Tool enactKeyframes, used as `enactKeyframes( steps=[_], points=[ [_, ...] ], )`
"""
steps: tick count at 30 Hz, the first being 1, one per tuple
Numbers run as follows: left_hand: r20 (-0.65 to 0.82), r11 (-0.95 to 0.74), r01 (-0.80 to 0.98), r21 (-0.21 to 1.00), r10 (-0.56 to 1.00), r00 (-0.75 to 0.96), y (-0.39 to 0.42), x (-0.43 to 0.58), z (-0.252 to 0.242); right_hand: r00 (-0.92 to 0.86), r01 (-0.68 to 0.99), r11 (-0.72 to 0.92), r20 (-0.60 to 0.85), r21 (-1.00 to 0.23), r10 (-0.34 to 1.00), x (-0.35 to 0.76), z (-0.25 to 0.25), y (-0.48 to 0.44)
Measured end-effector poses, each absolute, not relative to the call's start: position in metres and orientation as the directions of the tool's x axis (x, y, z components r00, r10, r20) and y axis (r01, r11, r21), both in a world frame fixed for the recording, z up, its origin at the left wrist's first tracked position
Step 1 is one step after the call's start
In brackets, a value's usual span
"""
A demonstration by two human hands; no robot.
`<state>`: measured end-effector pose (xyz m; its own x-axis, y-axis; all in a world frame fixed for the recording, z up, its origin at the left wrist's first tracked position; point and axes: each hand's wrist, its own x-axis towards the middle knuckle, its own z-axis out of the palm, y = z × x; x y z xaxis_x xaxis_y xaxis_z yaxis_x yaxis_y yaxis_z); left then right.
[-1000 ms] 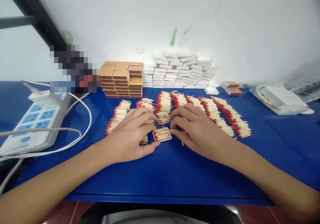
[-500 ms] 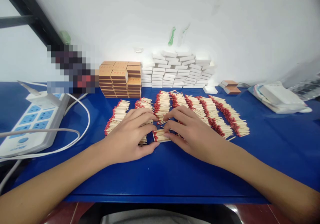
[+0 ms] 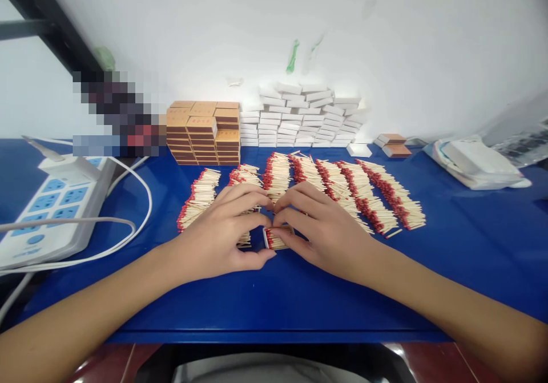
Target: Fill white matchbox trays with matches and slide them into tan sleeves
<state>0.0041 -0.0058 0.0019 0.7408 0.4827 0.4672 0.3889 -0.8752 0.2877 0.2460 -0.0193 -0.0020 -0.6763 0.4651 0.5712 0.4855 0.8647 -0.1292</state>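
Note:
A small white matchbox tray (image 3: 266, 238), filled with red-headed matches (image 3: 279, 242), lies on the blue table between my hands. My left hand (image 3: 222, 229) curls round its left end, thumb at the near corner and fingertips at the far side. From the right, my right hand (image 3: 319, 229) covers part of the tray, its thumb lying on the matches and its fingers bent at the far edge. The fingertips of both hands nearly meet behind it. Several rows of loose matches (image 3: 338, 186) fan out just beyond, partly hidden by the hands.
Behind the matches stand stacked brown matchboxes (image 3: 203, 134) and a pile of white trays (image 3: 299, 117) against the wall. Two matchboxes (image 3: 393, 144) and a white packet (image 3: 475, 163) lie to the right. A power strip (image 3: 55, 212) with cables occupies the left.
The tray has shifted slightly toward me. My right thumb has moved left over the matches, and the fingers of both hands have drawn closer together.

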Motion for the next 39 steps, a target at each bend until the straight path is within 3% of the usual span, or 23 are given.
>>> enactKeyframes(
  steps=[9, 19, 39],
  points=[
    [0.447, -0.868, 0.379, 0.320, 0.492, 0.747, -0.0055, 0.0033, -0.0006, -0.772, 0.507, 0.861, 0.464, 0.037, 0.435, 0.2479, 0.0011, -0.0220],
    [0.441, -0.864, 0.391, 0.317, 0.499, 0.746, -0.0061, 0.0042, 0.0018, -0.814, 0.496, 0.841, 0.455, 0.219, 0.361, 0.2480, 0.0040, -0.0242],
    [0.432, -0.829, 0.361, 0.428, 0.538, 0.724, -0.0081, 0.0060, 0.0041, -0.798, 0.492, 0.859, 0.466, 0.140, 0.381, 0.2480, 0.0030, -0.0248]
  ],
)
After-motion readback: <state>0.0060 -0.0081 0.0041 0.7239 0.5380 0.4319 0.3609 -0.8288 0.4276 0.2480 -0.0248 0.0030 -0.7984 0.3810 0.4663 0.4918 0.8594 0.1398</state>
